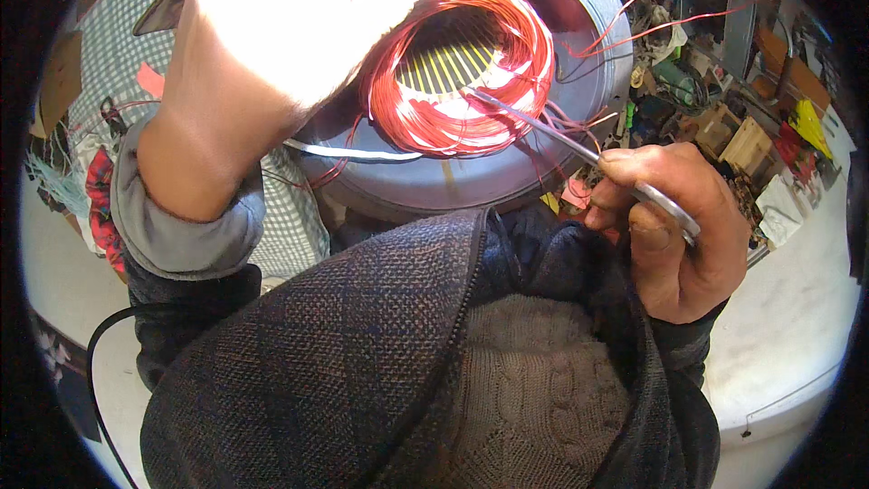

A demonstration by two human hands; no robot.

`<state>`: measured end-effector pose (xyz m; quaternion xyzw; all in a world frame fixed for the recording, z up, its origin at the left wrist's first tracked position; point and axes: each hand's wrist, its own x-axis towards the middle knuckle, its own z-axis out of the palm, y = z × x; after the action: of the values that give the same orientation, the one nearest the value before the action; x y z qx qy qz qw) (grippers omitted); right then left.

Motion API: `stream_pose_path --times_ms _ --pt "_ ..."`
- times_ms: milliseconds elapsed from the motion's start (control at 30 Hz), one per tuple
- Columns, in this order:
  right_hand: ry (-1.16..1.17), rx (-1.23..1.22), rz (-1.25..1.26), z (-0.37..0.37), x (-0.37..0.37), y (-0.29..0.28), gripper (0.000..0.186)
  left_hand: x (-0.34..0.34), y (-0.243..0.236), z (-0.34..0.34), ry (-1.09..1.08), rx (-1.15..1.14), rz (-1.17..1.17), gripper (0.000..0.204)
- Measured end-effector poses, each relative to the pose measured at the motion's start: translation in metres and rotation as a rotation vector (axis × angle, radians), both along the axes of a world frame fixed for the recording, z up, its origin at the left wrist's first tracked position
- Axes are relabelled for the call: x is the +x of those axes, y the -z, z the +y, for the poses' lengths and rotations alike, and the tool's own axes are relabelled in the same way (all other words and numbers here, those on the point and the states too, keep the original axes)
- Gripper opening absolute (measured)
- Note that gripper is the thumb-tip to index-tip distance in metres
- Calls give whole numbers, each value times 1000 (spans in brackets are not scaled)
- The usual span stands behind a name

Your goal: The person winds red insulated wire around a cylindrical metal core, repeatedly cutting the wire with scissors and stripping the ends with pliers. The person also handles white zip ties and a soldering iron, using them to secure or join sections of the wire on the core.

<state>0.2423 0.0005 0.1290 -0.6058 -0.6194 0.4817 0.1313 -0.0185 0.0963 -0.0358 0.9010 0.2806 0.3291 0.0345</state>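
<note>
A metal housing [593,81] holds a stator with a thick ring of red copper wire [398,91] around yellow slot strips [448,68]. My left hand [299,18], washed out by bright light, reaches over the housing's left side from the upper left; its fingers cannot be made out. My right hand [679,226], at the right, grips a long thin metal tool [543,127] by its curved end, with the tip lying at the inner lower edge of the wire ring. Loose red wires [615,32] stick out to the upper right, and white sleeving [353,149] runs along the lower left.
A checked cloth [109,118] lies at the left, with red plaid fabric [100,199] beside it. Cluttered tools, a wooden crate [742,140] and a yellow item [810,127] are at the right. A black cable [95,362] hangs at the lower left.
</note>
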Motion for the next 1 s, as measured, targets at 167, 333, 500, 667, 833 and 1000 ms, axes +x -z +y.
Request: stream_pose_path --times_ms 167,333,500,667,833,1000 --pt "-109 115 -7 13 2 7 35 -1 -14 -1 6 -133 -75 36" --pt "-166 75 -46 19 -1 5 32 2 -19 5 31 -6 -43 36" --pt "-328 92 -31 26 -5 5 27 3 -26 2 46 11 8 45" --pt "-305 12 -101 21 -8 3 25 16 -3 16 68 102 -174 42" --pt "-323 81 -44 12 -8 -4 25 2 -1 5 131 205 -87 38" --pt "-363 70 -88 13 -7 -8 24 -3 -3 5 93 254 -10 41"
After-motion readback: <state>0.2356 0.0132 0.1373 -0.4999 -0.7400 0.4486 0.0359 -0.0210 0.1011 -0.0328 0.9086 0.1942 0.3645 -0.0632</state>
